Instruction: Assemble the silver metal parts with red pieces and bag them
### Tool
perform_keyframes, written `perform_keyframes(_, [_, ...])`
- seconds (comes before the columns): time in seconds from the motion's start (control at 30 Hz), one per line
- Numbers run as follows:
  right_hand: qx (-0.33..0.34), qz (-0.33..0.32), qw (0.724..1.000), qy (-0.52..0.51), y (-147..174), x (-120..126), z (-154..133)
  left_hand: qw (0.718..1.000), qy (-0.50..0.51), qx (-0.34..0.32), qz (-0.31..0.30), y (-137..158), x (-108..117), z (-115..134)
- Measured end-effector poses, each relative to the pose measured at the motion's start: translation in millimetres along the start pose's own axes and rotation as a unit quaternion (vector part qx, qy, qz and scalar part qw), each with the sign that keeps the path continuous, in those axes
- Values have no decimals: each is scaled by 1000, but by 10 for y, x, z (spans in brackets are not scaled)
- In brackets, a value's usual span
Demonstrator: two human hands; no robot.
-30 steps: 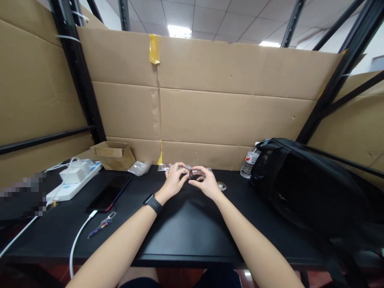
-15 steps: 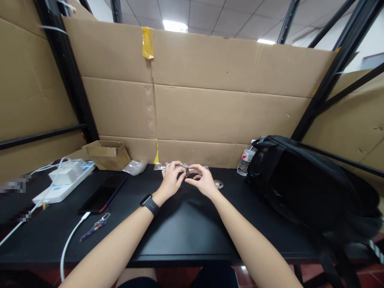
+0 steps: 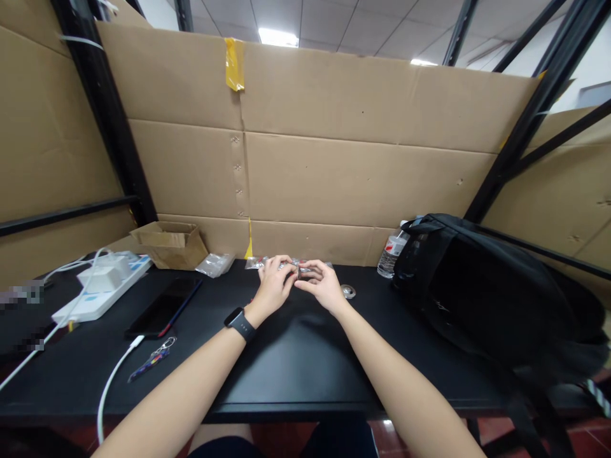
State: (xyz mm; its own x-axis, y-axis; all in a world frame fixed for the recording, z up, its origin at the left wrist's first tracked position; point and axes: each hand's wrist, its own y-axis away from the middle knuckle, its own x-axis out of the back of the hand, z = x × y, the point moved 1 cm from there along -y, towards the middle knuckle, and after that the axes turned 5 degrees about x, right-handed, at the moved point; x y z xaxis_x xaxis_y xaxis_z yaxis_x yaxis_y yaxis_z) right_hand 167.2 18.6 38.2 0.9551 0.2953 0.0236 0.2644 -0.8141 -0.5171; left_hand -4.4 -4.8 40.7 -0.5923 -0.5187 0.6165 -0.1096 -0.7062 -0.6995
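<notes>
My left hand [image 3: 275,278] and my right hand [image 3: 321,285] meet over the black table, fingertips curled toward each other. Both sets of fingers close on a small thin shiny piece [image 3: 298,273]; most of it is hidden and its kind I cannot make out. Behind the hands, small clear plastic packets [image 3: 255,263] lie along the foot of the cardboard wall, partly covered by my fingers. Just right of my right wrist a small tape roll [image 3: 348,292] lies flat. A dark watch [image 3: 239,322] is on my left wrist.
A black backpack [image 3: 491,305] fills the right side, with a water bottle [image 3: 392,254] beside it. At left are a power strip [image 3: 102,289], a phone [image 3: 165,308] on a white cable, a keychain [image 3: 151,360], a cardboard box [image 3: 169,245] and a plastic bag [image 3: 214,265].
The small piece between my fingertips has turned and now shows only a thin edge. My hands have barely shifted, and the view has tilted slightly.
</notes>
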Motion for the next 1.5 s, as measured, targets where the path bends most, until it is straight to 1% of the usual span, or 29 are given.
perform_keyframes(0.3, [11,5,1000,7,4,-35,15,1000,26,12,4,-9,-36,-15])
perform_keyframes(0.4, [-1,-19,1000,18,-6,-9,4,999,27,17,10,-22,-11,-32])
perform_keyframes(0.43, [-2,-28,999,36,-13,9,1,999,25,18,10,-24,-4,-38])
perform_keyframes(0.5, [12,-40,994,104,-32,54,-4,999,24,20,8,-25,1,-48])
perform_keyframes(0.6, [55,-61,973,218,-58,109,0,999,34,10,-5,-22,-13,-57])
perform_keyframes(0.67, [74,-77,962,250,-67,128,14,999,41,8,-23,-25,-25,-65])
perform_keyframes(0.8, [75,-82,951,289,-63,146,72,996,61,36,-49,-44,-21,-104])
perform_keyframes(0.87, [83,-80,944,310,-56,157,98,995,66,30,-71,-39,-26,-123])
perform_keyframes(1.0, [85,-89,941,315,-54,192,99,987,26,-16,-158,8,-99,-177])
perform_keyframes(1.07, [81,-98,937,324,-56,217,82,983,13,-22,-183,13,-129,-246])
perform_keyframes(1.13, [76,-116,928,347,-54,240,77,984,5,-10,-177,-13,-109,-365])
perform_keyframes(1.2, [68,-137,915,373,-49,260,95,986,-13,11,-164,-61,-31,-523])
perform_keyframes(1.23, [64,-145,909,385,-47,271,109,984,-27,20,-173,-85,22,-607])
perform_keyframes(1.27, [58,-156,903,397,-46,284,125,980,-39,29,-193,-105,78,-689])
perform_keyframes(1.37, [23,-203,884,420,-49,369,144,954,-40,43,-295,-131,214,-879])
perform_keyframes(1.4, [7,-210,878,429,-53,424,134,945,-38,46,-321,-130,240,-917])
perform_keyframes(1.43, [-10,-209,873,441,-59,495,116,939,-40,50,-337,-126,256,-943])
perform_keyframes(1.5, [-41,-166,857,486,-73,687,63,938,-55,66,-337,-119,261,-966])
